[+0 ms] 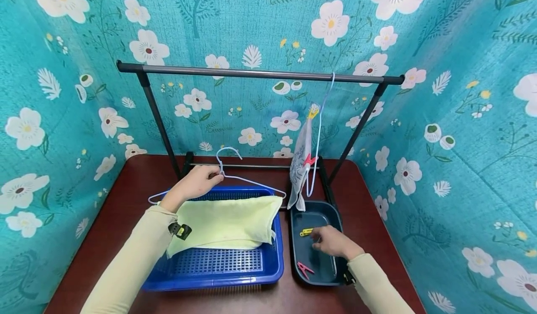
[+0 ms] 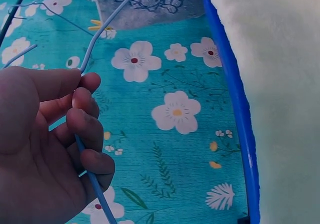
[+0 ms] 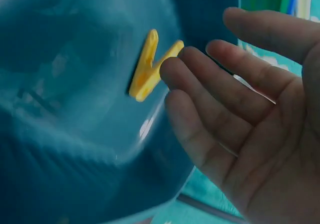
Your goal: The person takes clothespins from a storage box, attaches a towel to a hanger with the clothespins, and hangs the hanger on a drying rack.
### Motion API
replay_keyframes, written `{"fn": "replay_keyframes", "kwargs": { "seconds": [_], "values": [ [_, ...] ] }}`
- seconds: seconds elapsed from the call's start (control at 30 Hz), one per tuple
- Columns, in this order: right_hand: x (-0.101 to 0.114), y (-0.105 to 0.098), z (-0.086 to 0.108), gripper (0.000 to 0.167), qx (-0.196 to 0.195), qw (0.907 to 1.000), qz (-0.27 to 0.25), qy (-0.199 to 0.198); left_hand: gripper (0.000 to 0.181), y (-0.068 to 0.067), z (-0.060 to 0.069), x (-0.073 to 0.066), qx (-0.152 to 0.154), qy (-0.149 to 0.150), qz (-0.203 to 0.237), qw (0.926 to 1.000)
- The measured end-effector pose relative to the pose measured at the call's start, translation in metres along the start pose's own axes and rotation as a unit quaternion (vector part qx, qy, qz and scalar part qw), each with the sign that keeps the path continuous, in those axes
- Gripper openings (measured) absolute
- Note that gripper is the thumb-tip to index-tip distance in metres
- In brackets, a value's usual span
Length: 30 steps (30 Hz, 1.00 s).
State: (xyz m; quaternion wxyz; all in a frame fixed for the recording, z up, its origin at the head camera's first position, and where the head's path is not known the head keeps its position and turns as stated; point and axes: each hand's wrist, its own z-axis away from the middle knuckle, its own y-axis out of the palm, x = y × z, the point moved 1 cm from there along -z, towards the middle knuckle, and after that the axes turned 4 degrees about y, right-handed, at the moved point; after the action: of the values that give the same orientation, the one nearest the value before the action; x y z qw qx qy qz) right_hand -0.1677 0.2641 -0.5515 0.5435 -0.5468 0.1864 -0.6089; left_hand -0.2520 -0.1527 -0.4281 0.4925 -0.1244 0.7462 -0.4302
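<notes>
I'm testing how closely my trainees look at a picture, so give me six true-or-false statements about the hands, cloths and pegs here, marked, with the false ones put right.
1. The left hand grips a blue hanger. True.
2. The blue basket holds no cloth. False: a yellow-green cloth lies across it.
3. The right hand is beside a yellow peg in the dark tray. True.
4. The right hand grips a hanger too. False: its fingers and thumb stand apart, gripping nothing.
5. A patterned cloth hangs below the bar, toward its right end in the head view. True.
6. Only yellow pegs lie in the tray. False: a pink peg lies there too.
</notes>
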Motion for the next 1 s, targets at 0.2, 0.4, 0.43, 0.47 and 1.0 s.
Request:
{"fn": "replay_keyframes", "kwargs": {
  "seconds": [0.2,0.4,0.43,0.47,1.0],
  "values": [
    [0.011,0.009,0.001,0.018,0.048,0.9983,0.027,-0.017,0.019,-0.001,0.000,-0.005,0.005,0.007,-0.007,0.9999],
    [0.018,0.012,0.001,0.020,0.059,0.9948,0.079,-0.025,0.020,-0.004,0.001,-0.007,0.008,0.005,-0.009,0.9999],
    [0.019,0.013,0.001,0.020,0.062,0.9943,0.084,-0.024,0.021,-0.004,0.001,-0.007,0.009,0.005,-0.007,0.9999],
    [0.020,0.015,0.000,0.021,0.066,0.9937,0.089,-0.021,0.021,-0.005,0.001,-0.008,0.011,0.004,-0.006,0.9999],
    [0.027,0.039,-0.020,0.027,0.119,0.9732,0.196,0.017,0.024,-0.005,0.001,-0.010,0.015,0.000,-0.008,0.9998]
  ]
}}
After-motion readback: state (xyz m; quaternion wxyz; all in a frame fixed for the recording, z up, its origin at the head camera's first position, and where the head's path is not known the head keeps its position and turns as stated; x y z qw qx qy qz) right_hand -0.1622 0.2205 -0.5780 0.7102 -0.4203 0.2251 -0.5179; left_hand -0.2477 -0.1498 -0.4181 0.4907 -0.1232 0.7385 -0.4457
